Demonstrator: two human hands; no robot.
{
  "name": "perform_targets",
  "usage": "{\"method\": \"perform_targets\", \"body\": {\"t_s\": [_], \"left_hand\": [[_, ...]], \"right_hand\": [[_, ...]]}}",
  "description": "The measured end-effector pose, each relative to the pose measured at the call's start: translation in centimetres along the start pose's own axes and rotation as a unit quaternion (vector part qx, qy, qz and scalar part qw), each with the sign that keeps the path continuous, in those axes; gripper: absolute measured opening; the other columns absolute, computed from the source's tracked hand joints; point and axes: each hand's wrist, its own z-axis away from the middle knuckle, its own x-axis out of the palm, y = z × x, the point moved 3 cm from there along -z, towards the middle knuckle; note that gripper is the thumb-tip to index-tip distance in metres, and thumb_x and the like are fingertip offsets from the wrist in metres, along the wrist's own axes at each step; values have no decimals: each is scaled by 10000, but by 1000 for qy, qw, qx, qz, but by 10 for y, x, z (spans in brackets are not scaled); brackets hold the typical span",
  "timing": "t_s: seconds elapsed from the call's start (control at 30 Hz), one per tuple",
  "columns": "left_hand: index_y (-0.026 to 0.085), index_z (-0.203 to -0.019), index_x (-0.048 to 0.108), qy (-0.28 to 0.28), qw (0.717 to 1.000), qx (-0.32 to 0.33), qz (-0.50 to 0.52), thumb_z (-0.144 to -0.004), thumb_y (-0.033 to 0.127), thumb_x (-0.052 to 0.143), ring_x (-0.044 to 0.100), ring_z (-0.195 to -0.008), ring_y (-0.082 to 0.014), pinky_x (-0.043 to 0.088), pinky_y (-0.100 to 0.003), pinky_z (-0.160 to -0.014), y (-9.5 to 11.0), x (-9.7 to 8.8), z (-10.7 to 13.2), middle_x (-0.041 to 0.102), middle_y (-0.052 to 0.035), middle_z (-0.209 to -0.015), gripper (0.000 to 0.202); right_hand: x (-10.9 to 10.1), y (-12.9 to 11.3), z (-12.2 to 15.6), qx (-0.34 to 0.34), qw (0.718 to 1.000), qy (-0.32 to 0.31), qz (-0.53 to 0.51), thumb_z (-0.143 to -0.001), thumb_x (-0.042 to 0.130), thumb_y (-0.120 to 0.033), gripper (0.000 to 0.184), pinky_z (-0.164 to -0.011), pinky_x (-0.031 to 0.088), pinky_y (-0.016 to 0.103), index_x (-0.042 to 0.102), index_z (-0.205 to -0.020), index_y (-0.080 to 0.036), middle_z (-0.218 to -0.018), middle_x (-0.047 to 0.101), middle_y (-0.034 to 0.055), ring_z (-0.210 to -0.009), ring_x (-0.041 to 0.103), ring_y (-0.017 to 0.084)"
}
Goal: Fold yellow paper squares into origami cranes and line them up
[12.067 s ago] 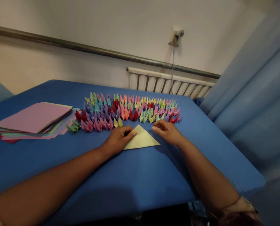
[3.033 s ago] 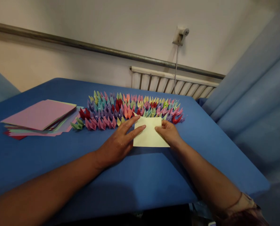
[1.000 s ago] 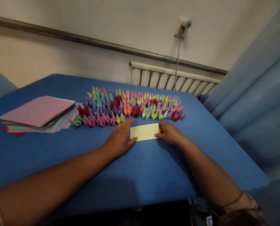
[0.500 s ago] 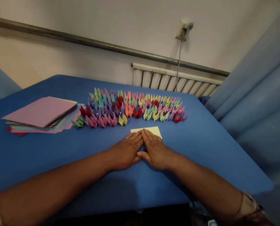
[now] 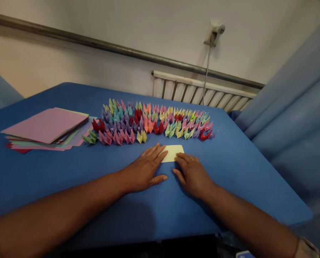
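Observation:
A folded strip of pale yellow paper (image 5: 173, 152) lies on the blue table (image 5: 68, 179), partly covered by both hands. My left hand (image 5: 145, 168) lies flat with fingers stretched over the strip's left end. My right hand (image 5: 191, 173) rests flat on the strip's right end, fingers extended and slightly apart. Just beyond the paper stand rows of several small folded paper pieces (image 5: 154, 122) in many colours.
A stack of coloured paper sheets (image 5: 45, 127), pink on top, lies at the table's left. A radiator (image 5: 200, 95) and a rail run along the wall behind. A blue curtain (image 5: 294, 107) hangs at the right, close to the table's edge.
The yellow paper went from a triangle to an open sheet, then to a narrow strip. Both hands pressed together on the strip and have now slid apart towards its ends.

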Motion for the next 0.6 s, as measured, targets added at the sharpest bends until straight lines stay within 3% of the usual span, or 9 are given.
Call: {"method": "perform_targets", "body": {"t_s": [0.1,0.23,0.33,0.47,0.6], "left_hand": [[208,-1475,323,-10,1000,18,-1,-913,553,484,140,-1476,-310,180,-503,-1171,0,0,-2,258,-137,-1578,679],[242,-1461,369,-38,999,32,-6,-941,538,443,208,-1461,-305,160,-508,-1174,1,1,-3,299,-113,-1566,603],[276,-1466,371,-43,998,35,-12,-950,538,423,207,-1459,-322,159,-526,-1169,0,2,-4,274,-104,-1577,581],[311,-1473,356,-49,998,39,-20,-956,528,418,190,-1461,-338,162,-544,-1162,0,3,-5,248,-93,-1587,565],[298,-1466,371,-44,998,46,-11,-954,492,446,187,-1463,-325,154,-543,-1166,2,2,-6,274,-82,-1579,552]], "right_hand": [[-7,0,1,18,999,17,24,-958,446,-321,274,-893,432,379,646,-1056,-162,-1131,645,129,-1010,581,243],[-10,3,-3,40,997,10,61,-961,435,-335,275,-741,417,319,631,-846,-180,-885,649,87,-829,586,211],[-12,11,-7,67,996,25,60,-965,421,-329,283,-698,394,300,611,-804,-194,-835,643,64,-782,592,193],[-14,24,-15,119,988,88,47,-949,456,-351,227,-688,387,288,600,-880,-190,-901,649,65,-802,605,191],[-10,32,-22,158,985,44,46,-917,492,-319,170,-647,375,285,592,-857,-196,-867,665,60,-745,609,187]]}}
